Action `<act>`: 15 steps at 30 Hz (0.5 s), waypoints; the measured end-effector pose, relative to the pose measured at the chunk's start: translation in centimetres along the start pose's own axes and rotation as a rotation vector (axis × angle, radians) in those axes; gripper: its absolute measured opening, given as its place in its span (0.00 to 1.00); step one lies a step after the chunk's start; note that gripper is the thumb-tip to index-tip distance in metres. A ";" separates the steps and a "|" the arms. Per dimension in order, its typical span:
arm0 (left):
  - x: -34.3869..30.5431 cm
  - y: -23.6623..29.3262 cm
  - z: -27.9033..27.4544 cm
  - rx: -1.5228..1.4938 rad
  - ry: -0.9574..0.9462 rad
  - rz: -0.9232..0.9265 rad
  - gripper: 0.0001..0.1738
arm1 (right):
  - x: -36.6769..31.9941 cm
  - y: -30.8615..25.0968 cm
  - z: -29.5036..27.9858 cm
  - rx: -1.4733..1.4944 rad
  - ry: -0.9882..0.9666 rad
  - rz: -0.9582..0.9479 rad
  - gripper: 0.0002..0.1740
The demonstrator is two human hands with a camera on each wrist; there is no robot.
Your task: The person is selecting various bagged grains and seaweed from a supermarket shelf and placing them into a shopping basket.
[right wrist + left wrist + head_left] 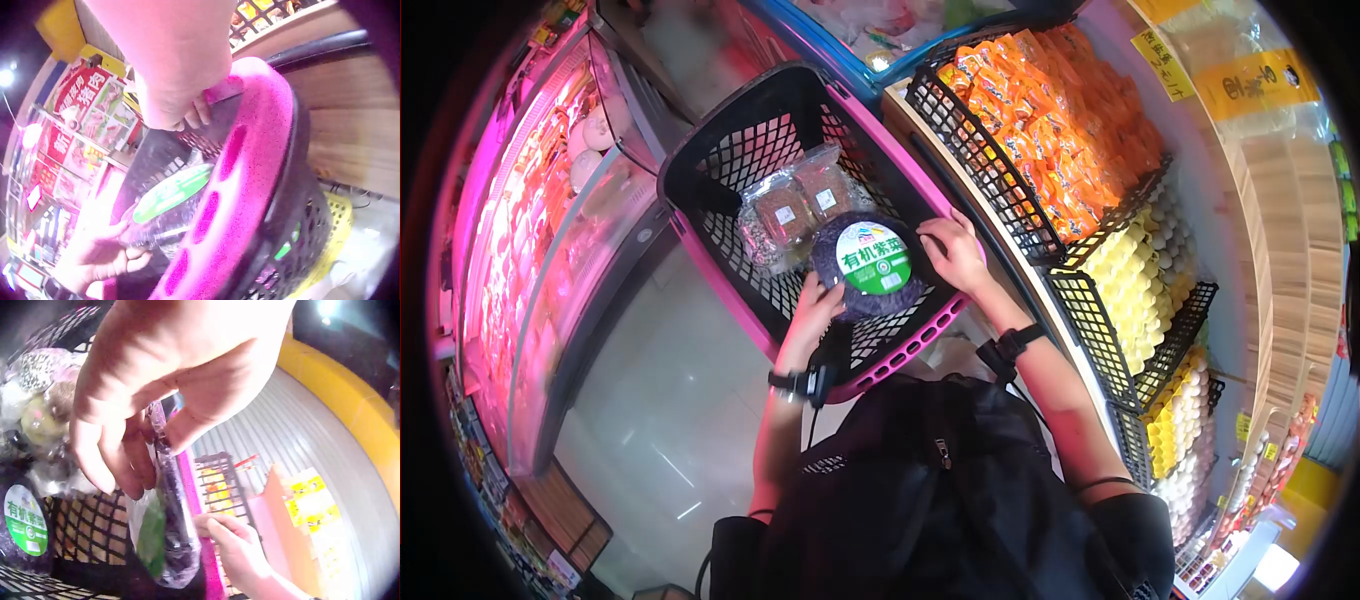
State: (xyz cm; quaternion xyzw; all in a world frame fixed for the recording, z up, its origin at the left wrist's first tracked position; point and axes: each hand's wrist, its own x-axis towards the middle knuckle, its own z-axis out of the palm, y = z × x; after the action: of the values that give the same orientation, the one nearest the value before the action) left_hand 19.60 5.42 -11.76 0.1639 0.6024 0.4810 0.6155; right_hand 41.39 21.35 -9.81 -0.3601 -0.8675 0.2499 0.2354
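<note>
My left hand pinches the edge of a round, plastic-wrapped pack of dried seaweed, dark purple with a green and white label. In the left wrist view this seaweed pack is tilted edge-on between thumb and fingers. My right hand is at the pack's far side by the basket's pink rim, fingers loosely bent and gripping nothing visible. A second seaweed pack lies in the basket, hidden from the head view. Beside it are clear bags of brown food. The shopping basket is black mesh.
On the right stand black crates with orange-wrapped snacks and eggs on yellow trays. A pink-lit meat counter runs along the left. Grey floor shows between counter and basket.
</note>
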 end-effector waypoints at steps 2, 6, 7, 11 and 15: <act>-3.4 2.0 -0.6 0.030 -0.089 0.100 0.30 | -0.1 -0.3 -0.4 0.020 0.073 0.057 0.11; -7.2 4.5 0.9 -0.128 -0.143 0.261 0.30 | -1.6 -1.2 -2.3 0.620 0.047 0.455 0.19; -7.4 4.9 1.4 -0.103 -0.145 0.270 0.29 | -2.0 -1.1 -2.9 0.818 0.032 0.465 0.19; -7.2 5.9 5.2 -0.023 -0.163 0.380 0.27 | -3.9 -3.3 -8.3 0.823 0.093 0.473 0.19; -6.8 6.1 9.6 0.066 -0.196 0.439 0.23 | -6.6 -3.1 -12.6 0.841 0.281 0.505 0.18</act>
State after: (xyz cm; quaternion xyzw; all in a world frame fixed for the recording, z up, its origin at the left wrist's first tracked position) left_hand 27.13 6.60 -0.93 0.3570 0.5052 0.5651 0.5459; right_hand 51.31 17.85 0.19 -0.4627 -0.5378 0.5756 0.4066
